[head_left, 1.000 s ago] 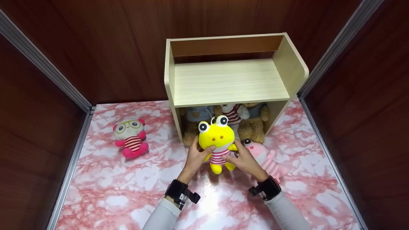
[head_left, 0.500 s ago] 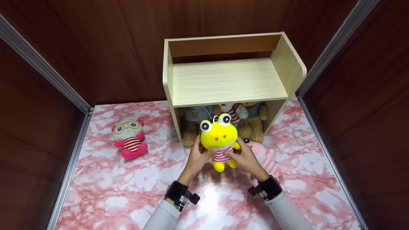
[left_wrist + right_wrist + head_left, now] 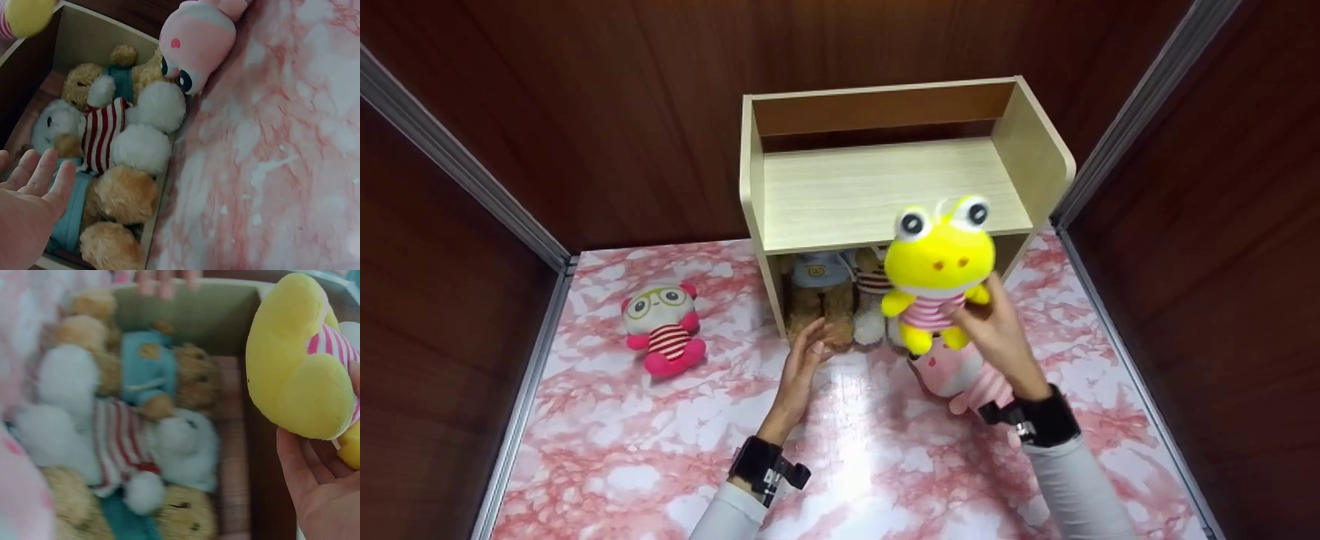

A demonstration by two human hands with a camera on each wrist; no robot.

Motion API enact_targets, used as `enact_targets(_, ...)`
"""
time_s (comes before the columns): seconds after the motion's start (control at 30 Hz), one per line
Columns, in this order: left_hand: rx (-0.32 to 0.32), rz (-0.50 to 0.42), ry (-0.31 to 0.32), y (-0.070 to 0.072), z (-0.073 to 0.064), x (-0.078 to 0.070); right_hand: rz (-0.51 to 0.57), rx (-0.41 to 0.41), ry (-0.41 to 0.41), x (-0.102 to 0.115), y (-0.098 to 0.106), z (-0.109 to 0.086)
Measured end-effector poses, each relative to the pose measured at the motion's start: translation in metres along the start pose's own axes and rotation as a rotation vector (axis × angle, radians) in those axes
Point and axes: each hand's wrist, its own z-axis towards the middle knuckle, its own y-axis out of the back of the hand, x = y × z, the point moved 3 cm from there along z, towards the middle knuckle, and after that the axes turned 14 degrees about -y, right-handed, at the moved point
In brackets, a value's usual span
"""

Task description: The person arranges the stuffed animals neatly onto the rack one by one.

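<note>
My right hand (image 3: 997,334) grips a yellow frog plush toy (image 3: 937,262) in a pink-striped shirt by its side, thumb across the front. The frog is raised and overlaps the front edge of the upper board of a light wooden shelf (image 3: 870,187). My left hand (image 3: 795,375) holds nothing; its fingers are extended before the lower compartment. Inside that compartment sit a bear in a blue shirt (image 3: 149,365), a white plush in red stripes (image 3: 104,135) and a tan bear in teal (image 3: 84,84). In the head view the frog hides the tan bear.
A pink plush toy (image 3: 197,39) with large eyes lies on the floor before the shelf's right part, under the raised frog in the head view. At the left lies a pink-and-white panda plush (image 3: 664,334). Dark wooden walls (image 3: 585,112) enclose the marbled floor (image 3: 645,450).
The left hand has let go of the frog and moved slightly left. The right hand alone has carried the frog up and right. The pink plush toy has shifted left on the floor.
</note>
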Motion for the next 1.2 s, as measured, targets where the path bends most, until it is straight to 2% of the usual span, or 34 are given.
enact_targets(0.23,-0.022,-0.011,0.008,0.014,-0.008,0.001,0.082,-0.016,0.109,0.033,0.016,0.027)
enact_targets(0.33,-0.046,-0.004,0.026,0.018,-0.011,0.001,0.095,-0.037,0.13,0.044,0.02,0.041)
enact_targets(0.63,-0.076,0.018,0.044,0.027,-0.025,0.009,0.02,-0.168,0.068,0.074,0.03,0.075)
enact_targets(0.77,-0.077,0.011,0.046,0.029,-0.029,0.011,0.066,-0.169,0.059,0.087,0.028,0.083)
enact_targets(1.03,-0.064,0.024,0.036,0.032,-0.032,0.013,0.121,-0.177,-0.038,0.066,0.036,0.126)
enact_targets(1.2,-0.078,0.016,0.031,0.032,-0.032,0.014,0.151,-0.177,-0.103,0.069,0.041,0.148)
